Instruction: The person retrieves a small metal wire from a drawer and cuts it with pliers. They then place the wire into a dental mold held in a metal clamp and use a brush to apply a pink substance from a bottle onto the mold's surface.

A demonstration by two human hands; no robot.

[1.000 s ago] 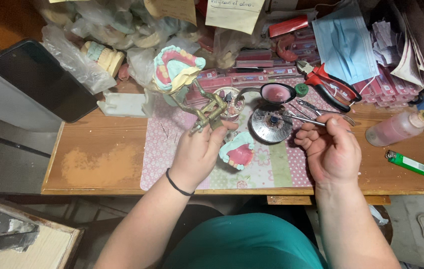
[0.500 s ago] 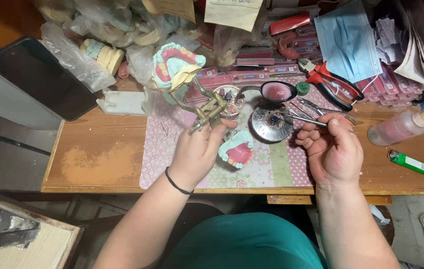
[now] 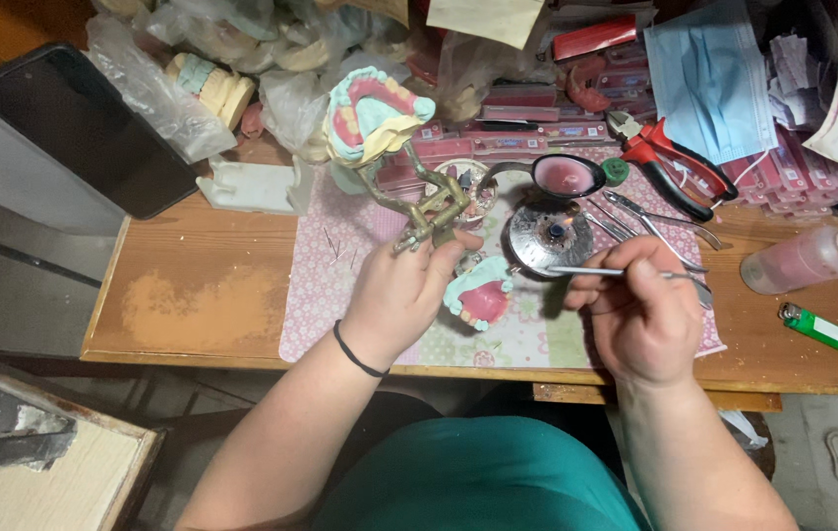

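Note:
My left hand [image 3: 401, 295] grips a brass dental articulator [image 3: 427, 205] on the patterned mat [image 3: 330, 275]. Its raised upper arm carries a jaw model with pale green wax and teeth [image 3: 372, 113]; the lower model with pink wax [image 3: 478, 298] lies just right of my fingers. My right hand [image 3: 640, 315] holds a thin metal wax tool [image 3: 586, 270], its tip pointing left over the round metal burner [image 3: 549, 236], where a small flame shows.
A spoon with pink wax [image 3: 567, 175], pliers [image 3: 660, 221], red-handled cutters [image 3: 670, 162], a bottle of pink liquid [image 3: 808, 258], a green lighter [image 3: 822, 329], a black phone [image 3: 85, 128], a face mask [image 3: 709, 74] and bagged plaster casts [image 3: 203, 84] crowd the wooden table [image 3: 193, 305].
My right hand has shifted slightly toward me, with the wax tool's tip still held at the burner. My left hand keeps its hold on the articulator.

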